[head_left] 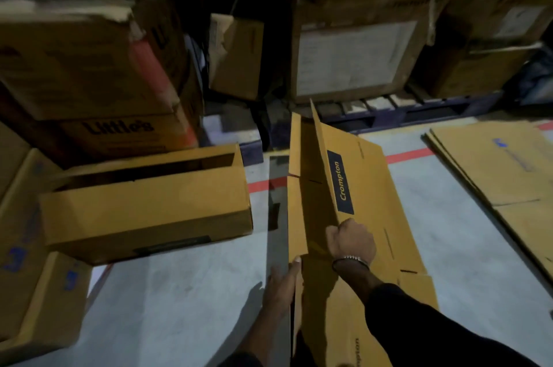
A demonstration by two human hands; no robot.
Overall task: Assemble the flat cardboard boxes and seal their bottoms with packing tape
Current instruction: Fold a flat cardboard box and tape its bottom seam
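A flat yellow cardboard box [368,187] with a dark "Crompton" label stands partly opened on the floor in the middle of the view. My right hand [351,239] grips the upper edge of its labelled panel. My left hand [282,283] holds the lower left panel's edge, thumb on the inner face. An assembled yellow box [149,208] lies on its side to the left, its open end facing away. I see no packing tape.
A stack of flat boxes [502,166] lies on the floor at right. More yellow boxes [33,277] sit at far left. Big cartons [356,58] on pallets line the back. A red line [410,155] crosses the grey floor.
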